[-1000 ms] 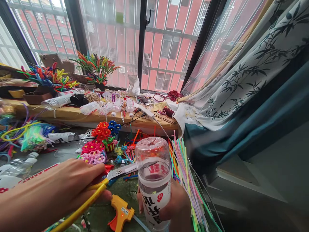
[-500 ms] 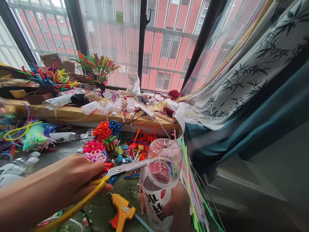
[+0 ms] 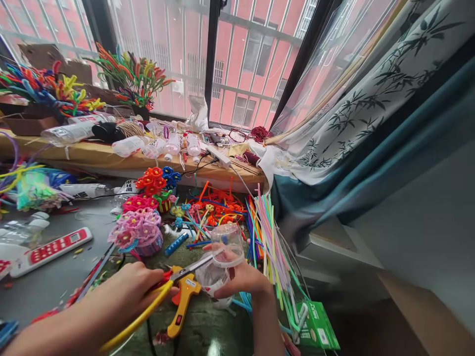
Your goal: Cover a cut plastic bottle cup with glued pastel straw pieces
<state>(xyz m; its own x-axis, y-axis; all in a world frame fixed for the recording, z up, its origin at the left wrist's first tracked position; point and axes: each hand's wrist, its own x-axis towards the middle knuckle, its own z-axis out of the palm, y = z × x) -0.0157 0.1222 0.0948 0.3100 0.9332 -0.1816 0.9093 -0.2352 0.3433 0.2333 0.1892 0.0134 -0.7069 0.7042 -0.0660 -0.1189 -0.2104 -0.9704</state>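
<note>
Honestly hard to make out whether the clear plastic bottle (image 3: pixel 227 237) has been cut right through; the edges are muddled by see-through plastic. It's held mid-scene, right of the yellow glue gun (image 3: pixel 182 306), with the right hand's (image 3: pixel 241 277) fingers curled around it. The metal-bladed scissors (image 3: pixel 191 269) are gripped in the left hand (image 3: pixel 139 284), fingers closed around the handles, fingertips mostly hidden. More clear bottles (image 3: pixel 20 231) are cut off at left. Fuzzy pink flowers (image 3: pixel 143 225) are bunched farther left; skinny, straight pipe cleaners (image 3: pixel 266 222) are piled right.
</note>
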